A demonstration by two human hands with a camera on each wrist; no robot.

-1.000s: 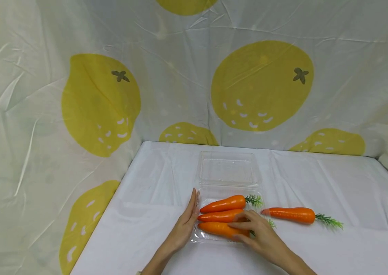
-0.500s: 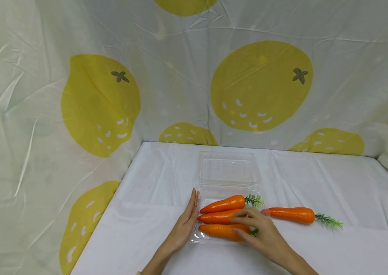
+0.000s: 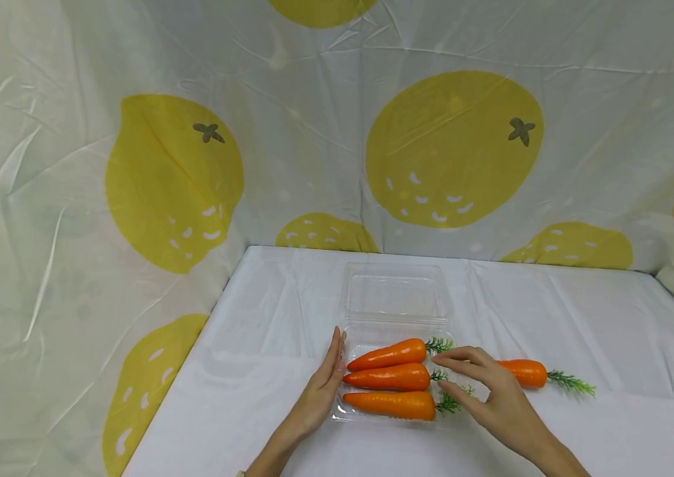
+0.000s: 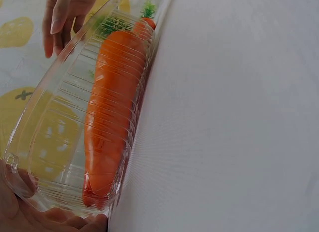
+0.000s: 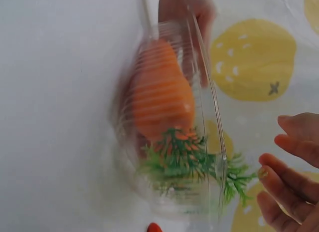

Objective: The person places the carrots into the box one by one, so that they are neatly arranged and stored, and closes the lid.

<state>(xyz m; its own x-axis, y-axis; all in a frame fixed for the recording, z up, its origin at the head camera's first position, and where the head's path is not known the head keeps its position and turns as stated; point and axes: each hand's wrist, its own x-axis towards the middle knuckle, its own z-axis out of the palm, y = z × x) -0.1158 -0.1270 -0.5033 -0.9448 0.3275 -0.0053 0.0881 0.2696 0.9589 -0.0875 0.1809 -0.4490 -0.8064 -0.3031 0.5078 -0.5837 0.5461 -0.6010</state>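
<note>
Three carrots with green tops lie side by side in a clear plastic clamshell container (image 3: 399, 421), tips to the left: the far carrot (image 3: 393, 354), the middle carrot (image 3: 393, 377) and the near carrot (image 3: 393, 405). Their leafy tops reach toward the right wall. My left hand (image 3: 315, 391) rests against the container's left side, its fingers extended along the wall. To the right, my right hand (image 3: 494, 394) hovers by the leaves, thumb and fingers apart and holding nothing. A fourth carrot (image 3: 527, 373) lies on the table, its tip half hidden behind that hand.
The container's lid (image 3: 396, 291) is folded back flat behind the base. A white cloth covers the table (image 3: 581, 311). A pale curtain (image 3: 307, 146) with lemon prints stands behind and to the left.
My right hand has let go of the near carrot and moved right, away from the carrots, uncovering the middle one and the leaves. The near carrot has shifted slightly. My left hand stays put.
</note>
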